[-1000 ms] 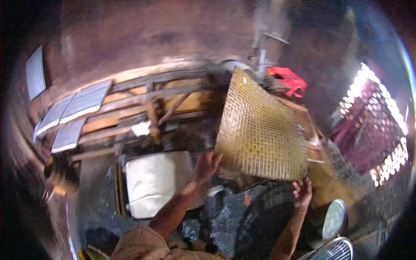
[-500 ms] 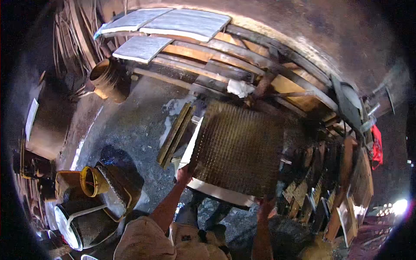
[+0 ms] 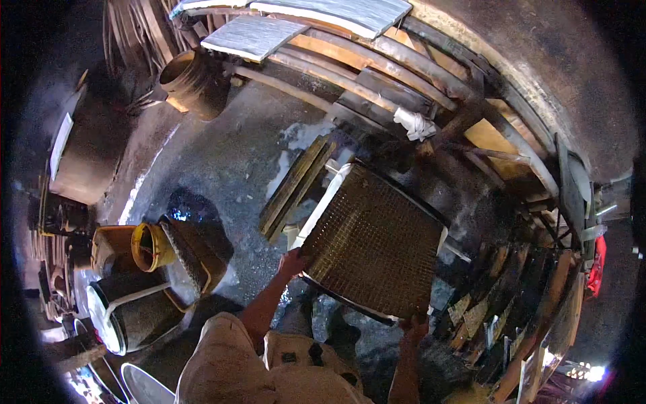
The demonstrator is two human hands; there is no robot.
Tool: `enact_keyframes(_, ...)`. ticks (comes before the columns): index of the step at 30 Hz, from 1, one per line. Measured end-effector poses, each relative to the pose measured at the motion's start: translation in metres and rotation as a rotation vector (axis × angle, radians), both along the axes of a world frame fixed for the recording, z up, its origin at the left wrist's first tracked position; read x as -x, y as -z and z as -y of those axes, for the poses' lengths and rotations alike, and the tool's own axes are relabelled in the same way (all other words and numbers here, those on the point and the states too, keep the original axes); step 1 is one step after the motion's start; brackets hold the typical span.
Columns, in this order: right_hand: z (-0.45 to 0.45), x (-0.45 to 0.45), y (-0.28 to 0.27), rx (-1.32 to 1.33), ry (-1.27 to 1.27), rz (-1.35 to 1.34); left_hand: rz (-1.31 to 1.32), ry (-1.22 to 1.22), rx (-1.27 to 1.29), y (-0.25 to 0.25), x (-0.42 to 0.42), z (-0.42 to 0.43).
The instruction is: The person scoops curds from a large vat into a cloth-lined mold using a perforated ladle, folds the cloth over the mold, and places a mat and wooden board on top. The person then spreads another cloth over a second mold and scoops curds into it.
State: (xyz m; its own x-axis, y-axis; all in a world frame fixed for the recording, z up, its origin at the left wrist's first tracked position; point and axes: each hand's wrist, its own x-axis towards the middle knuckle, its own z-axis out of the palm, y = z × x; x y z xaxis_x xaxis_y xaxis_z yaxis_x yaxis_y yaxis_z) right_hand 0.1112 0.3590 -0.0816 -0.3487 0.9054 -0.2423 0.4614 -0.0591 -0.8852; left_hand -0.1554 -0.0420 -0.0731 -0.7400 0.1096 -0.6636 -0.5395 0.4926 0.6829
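A dark brown panel (image 3: 377, 242) with a fine grid or woven surface lies in front of me, over a white-edged piece (image 3: 326, 202) that shows along its left side. My left hand (image 3: 293, 262) grips the panel's near left corner. At the near right corner, my right hand (image 3: 412, 326) has its fingers around the edge, partly in shadow. Just beyond the left side are two wooden bars (image 3: 296, 188) lying side by side. A pale bar end (image 3: 457, 252) sticks out past the right side. What supports the panel underneath is mostly hidden.
White slabs (image 3: 252, 37) rest on a wooden rack (image 3: 377, 50) at the back, with a crumpled white cloth (image 3: 414, 124). A rusty drum (image 3: 195, 84) stands back left. Nearer left are a yellow bucket (image 3: 152, 247) and a large dark bucket (image 3: 131, 315). Stacked boards (image 3: 498, 303) fill the right.
The panel has gone lower and turned slightly, and its dark and white border now shows at the far right. Both hands stay on its near corners. The camera view has shifted.
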Motion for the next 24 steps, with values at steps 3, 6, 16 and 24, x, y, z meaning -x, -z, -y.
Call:
enact_keyframes(3, 0.011, -0.001, -0.03, 0.431, -0.099, -0.133, 0.003, -0.1, 0.007, 0.039, -0.02, 0.016)
enact_keyframes(6, 0.02, 0.008, -0.036, 0.746, -0.081, 0.057, 0.156, -0.158, 0.179, 0.072, -0.044, 0.022)
enact_keyframes(16, 0.044, 0.003, 0.01, 1.058, -0.23, 0.223, 0.17, -0.511, 0.383, 0.068, -0.09, 0.018)
enact_keyframes(24, 0.138, 0.339, 0.081, -0.205, -1.32, 0.464, 0.32, -0.394, 0.399, 0.149, -0.043, 0.003)
